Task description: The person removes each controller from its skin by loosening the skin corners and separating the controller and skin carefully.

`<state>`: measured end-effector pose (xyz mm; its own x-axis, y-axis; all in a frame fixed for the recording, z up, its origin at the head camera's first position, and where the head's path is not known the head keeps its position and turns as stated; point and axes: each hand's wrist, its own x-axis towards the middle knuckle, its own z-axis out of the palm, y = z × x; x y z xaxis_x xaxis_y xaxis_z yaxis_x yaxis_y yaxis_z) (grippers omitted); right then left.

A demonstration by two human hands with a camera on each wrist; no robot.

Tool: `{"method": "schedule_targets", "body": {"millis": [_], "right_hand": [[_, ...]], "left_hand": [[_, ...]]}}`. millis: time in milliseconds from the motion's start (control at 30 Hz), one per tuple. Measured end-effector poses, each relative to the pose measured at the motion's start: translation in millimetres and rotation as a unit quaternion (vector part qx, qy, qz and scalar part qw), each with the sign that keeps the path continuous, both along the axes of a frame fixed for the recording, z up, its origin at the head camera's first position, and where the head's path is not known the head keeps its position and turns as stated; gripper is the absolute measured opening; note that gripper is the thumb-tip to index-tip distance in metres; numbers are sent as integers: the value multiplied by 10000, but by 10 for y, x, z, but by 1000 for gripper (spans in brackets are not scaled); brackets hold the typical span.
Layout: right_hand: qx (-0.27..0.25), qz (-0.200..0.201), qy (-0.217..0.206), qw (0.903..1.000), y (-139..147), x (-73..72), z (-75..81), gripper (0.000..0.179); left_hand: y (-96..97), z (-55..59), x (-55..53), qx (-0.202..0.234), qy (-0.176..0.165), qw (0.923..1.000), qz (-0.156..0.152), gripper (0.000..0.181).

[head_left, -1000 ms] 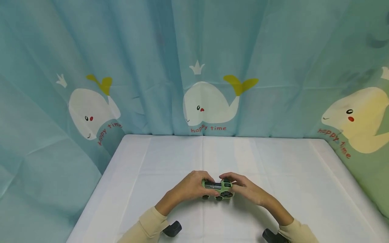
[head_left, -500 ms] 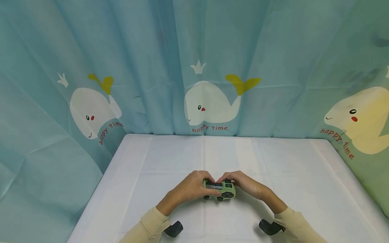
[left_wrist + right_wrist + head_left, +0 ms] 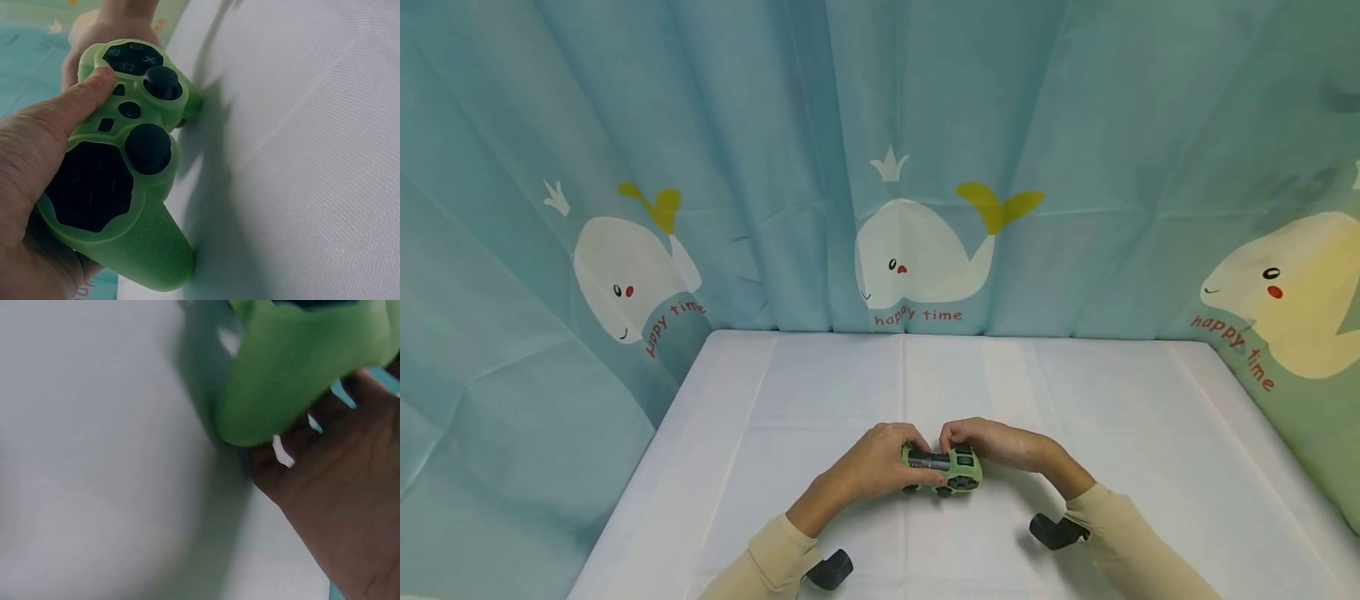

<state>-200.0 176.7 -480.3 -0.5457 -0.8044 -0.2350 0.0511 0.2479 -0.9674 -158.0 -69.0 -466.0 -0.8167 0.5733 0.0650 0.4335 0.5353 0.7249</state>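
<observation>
A game controller (image 3: 966, 481) in a light green silicone cover is held just above the white table, its sticks and buttons facing the body. My left hand (image 3: 876, 458) grips its left side, thumb across the front (image 3: 81, 100) beside the small centre buttons. A dark strip of the controller shows along its upper edge between my hands. My right hand (image 3: 996, 442) is at the right end, fingers curled over the upper edge and behind the green grip handle (image 3: 281, 381). In the right wrist view, the fingertips are hidden behind that handle.
White cloth covers the table (image 3: 820, 375). A blue-green curtain (image 3: 760, 167) with printed whales hangs behind it and along the sides. Black camera mounts (image 3: 1056, 531) stick out below both sleeves, close over the tabletop.
My right hand has shifted from the controller's right end to its upper edge, first inward towards my left hand, then slightly back right. My left hand keeps its grip and the controller stays nearly in place.
</observation>
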Motion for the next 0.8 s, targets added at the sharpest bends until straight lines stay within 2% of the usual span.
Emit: {"method": "schedule_targets", "body": {"millis": [167, 333, 667, 800], "right_hand": [[301, 476, -258, 9981, -117, -131, 43, 17], [450, 789, -350, 9953, -198, -186, 80, 9], [517, 698, -624, 9943, -176, -224, 165, 10], [355, 600, -664, 9954, -127, -220, 152, 8]], "left_hand": [[-5, -24, -1, -12, 219, 9998, 21, 36], [-1, -40, 1, 74, 228, 9997, 22, 37], [9, -44, 7, 94, 461, 9989, -37, 37], [0, -57, 2, 82, 459, 9989, -9, 38]]}}
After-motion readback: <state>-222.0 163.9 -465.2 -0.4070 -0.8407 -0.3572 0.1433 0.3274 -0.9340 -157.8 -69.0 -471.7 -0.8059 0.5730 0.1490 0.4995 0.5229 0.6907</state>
